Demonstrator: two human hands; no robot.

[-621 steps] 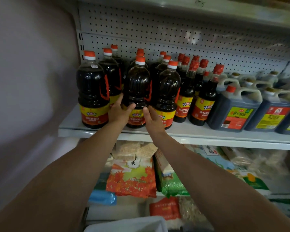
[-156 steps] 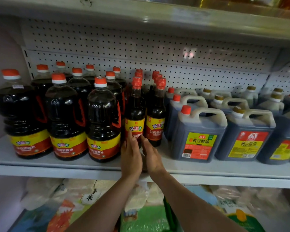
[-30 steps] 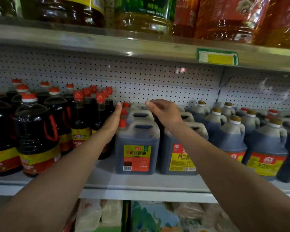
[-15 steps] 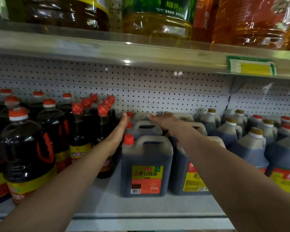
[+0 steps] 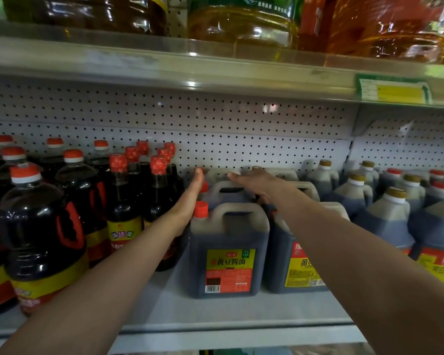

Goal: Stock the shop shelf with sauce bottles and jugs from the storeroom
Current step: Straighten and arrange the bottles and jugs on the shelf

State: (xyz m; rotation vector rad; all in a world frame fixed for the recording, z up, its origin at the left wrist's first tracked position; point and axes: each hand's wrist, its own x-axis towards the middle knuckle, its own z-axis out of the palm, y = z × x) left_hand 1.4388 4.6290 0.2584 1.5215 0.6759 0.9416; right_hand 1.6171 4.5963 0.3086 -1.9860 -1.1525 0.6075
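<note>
The left hand (image 5: 190, 198) lay flat, fingers straight, against the side of the jugs. The right hand (image 5: 256, 181) rested open on a rear jug (image 5: 228, 189). Before both hands stood the front jug (image 5: 228, 252) on the shelf (image 5: 215, 316); slim bottles (image 5: 139, 201) stood left of the left hand.

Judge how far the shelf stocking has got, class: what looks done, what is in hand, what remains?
Done: round bottles and slim bottles stand in rows. In hand: the left hand presses flat beside the red-capped jugs; the right hand rests on those behind. Left: the shelf front shows bare space.
</note>
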